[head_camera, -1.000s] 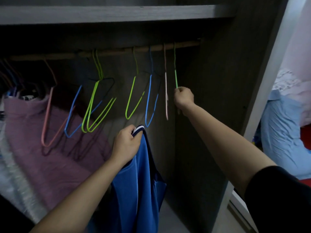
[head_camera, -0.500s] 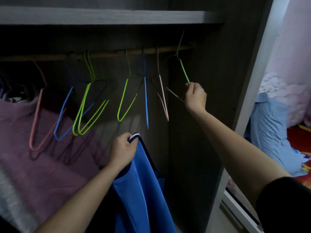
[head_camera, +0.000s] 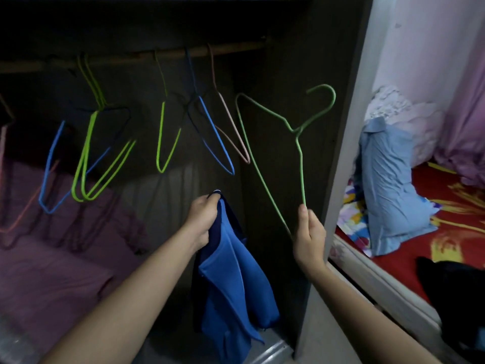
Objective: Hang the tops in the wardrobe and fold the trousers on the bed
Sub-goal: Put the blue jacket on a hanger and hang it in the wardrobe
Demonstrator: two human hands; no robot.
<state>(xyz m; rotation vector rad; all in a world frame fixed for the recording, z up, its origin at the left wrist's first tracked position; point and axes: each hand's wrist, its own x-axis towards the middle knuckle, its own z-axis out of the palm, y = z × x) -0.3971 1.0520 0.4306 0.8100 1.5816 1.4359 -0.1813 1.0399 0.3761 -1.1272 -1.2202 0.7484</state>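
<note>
Your right hand [head_camera: 309,237] pinches the lower corner of the green hanger [head_camera: 296,131] at centre right, its hook clear of the rail [head_camera: 236,48] and pointing toward the upper right. Your left hand [head_camera: 203,219] grips the blue top [head_camera: 231,279] by its upper edge at lower centre, the cloth dangling inside the wardrobe [head_camera: 346,153]. The hands are apart. To do this well, bring the hanger down to the top rather than lifting the cloth — slide one shoulder of the wire in through the neck opening, then shift your left grip to spread the neck over the other shoulder. Keep the hook turned away from the cloth so it doesn't snag. The rail's right end looks freest for hanging it.
</note>
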